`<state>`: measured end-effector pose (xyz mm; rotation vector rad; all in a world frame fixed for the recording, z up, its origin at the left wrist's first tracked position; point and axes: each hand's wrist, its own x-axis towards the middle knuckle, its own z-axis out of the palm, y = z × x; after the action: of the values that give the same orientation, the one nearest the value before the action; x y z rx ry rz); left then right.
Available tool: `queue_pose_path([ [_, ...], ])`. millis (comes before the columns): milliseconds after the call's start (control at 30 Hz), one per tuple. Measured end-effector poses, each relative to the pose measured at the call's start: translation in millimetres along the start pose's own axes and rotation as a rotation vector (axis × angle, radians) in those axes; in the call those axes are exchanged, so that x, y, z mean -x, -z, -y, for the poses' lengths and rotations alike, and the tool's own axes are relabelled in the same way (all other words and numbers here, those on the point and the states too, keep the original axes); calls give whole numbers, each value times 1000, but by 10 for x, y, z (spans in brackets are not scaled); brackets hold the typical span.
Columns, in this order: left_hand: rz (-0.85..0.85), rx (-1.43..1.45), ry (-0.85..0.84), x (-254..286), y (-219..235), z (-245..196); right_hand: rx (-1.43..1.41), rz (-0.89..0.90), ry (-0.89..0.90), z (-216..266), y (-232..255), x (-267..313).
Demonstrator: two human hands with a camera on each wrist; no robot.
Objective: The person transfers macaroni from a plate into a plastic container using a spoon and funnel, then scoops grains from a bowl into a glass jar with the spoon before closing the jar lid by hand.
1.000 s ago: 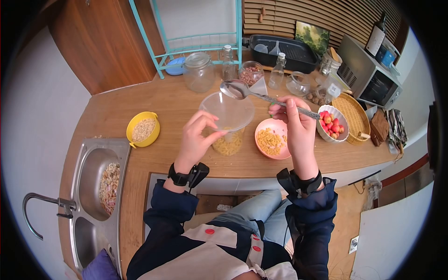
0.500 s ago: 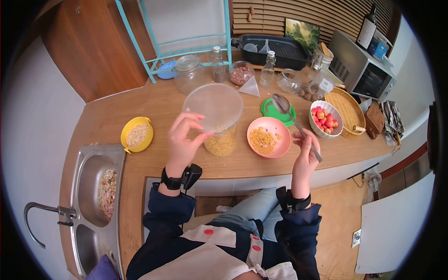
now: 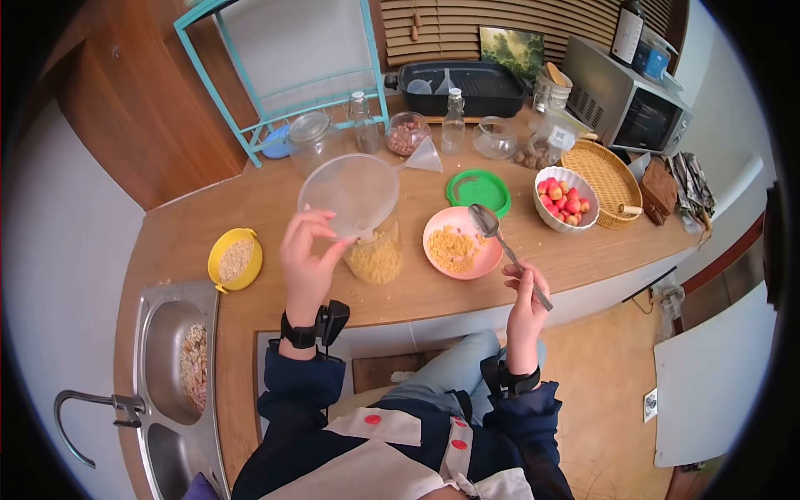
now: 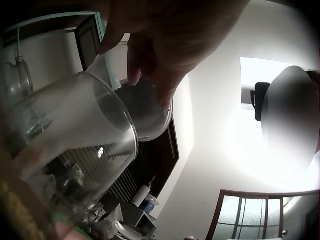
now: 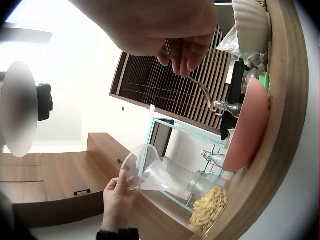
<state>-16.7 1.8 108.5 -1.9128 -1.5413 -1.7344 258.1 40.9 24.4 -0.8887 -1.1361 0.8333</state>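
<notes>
My left hand (image 3: 307, 254) pinches the rim of a wide translucent funnel (image 3: 346, 190). Below the funnel stands a clear jar (image 5: 172, 185), with pale elbow macaroni (image 5: 209, 207) heaped at its bottom. In my right hand (image 3: 525, 312) is a long-handled metal spoon (image 3: 502, 242), gripped by its handle. The spoon's bowl hangs over the right rim of a pink bowl (image 3: 493, 268), where more macaroni (image 3: 452, 248) lies. In the left wrist view the left fingers (image 4: 165, 87) reach down onto the funnel beside the jar's open mouth.
A green lid (image 3: 479, 192) lies behind the pink bowl. To the right are a white fluted bowl (image 3: 546, 218) of red fruit and a wicker tray (image 3: 604, 171). A yellow bowl (image 3: 218, 265) of oats and a sink (image 3: 158, 333) lie left. Glass jars and bottles line the back.
My right hand has carried the spoon from above the funnel down and right to the pink bowl. The left hand keeps holding the funnel over the jar. The head view has shifted right.
</notes>
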Motion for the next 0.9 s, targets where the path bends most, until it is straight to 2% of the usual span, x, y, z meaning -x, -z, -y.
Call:
queue_pose_path([
  [333, -8, -69, 39, -4, 5, -61, -42, 18, -36, -16, 24, 56],
  [433, 56, -36, 94, 6, -35, -37, -27, 11, -45, -46, 58, 89],
  [533, 9, -72, -2, 13, -54, -17, -13, 5, -24, -91, 77, 67],
  [767, 49, -62, 26, 111, -91, -27, 30, 24, -33, -84, 103, 98],
  [833, 122, -79, 57, 120, -116, 8, 20, 24, -58, -86, 101, 112],
  [900, 71, -91, 57, 129, -127, -14, 12, 14, -84, -102, 97, 116],
])
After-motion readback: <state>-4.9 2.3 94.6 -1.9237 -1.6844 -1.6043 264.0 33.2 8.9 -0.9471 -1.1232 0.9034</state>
